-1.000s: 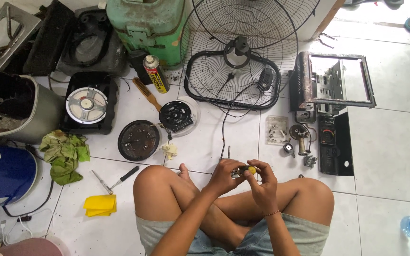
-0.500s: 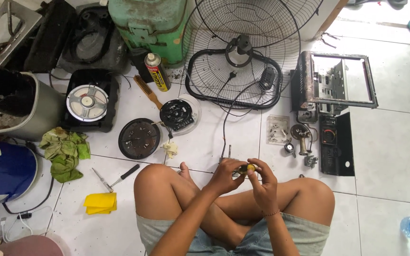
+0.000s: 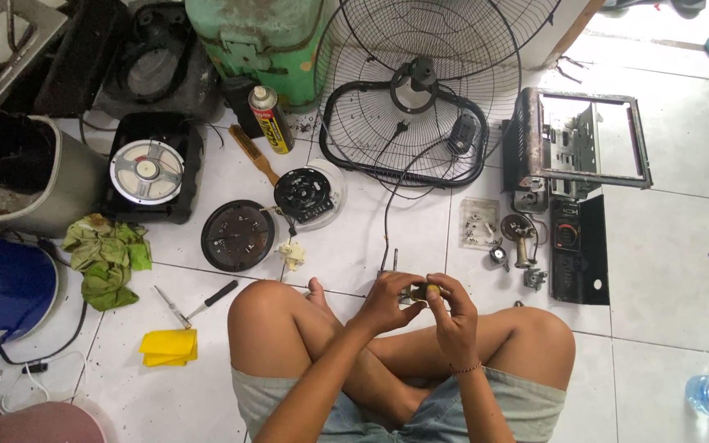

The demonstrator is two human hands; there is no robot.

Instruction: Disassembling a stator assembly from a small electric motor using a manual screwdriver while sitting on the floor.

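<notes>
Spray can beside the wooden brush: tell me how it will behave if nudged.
The spray can stands upright, tall and narrow, so it would probably tip easily. Being round, it would likely roll across the smooth floor tiles. It looks rigid.

Bare arms, no sleeves. Bare knees and shins. Light grey-blue shorts, hem frayed at the near thighs. Thin red-orange string bracelet on right wrist. Left hand and right hand without gloves or rings.
</notes>
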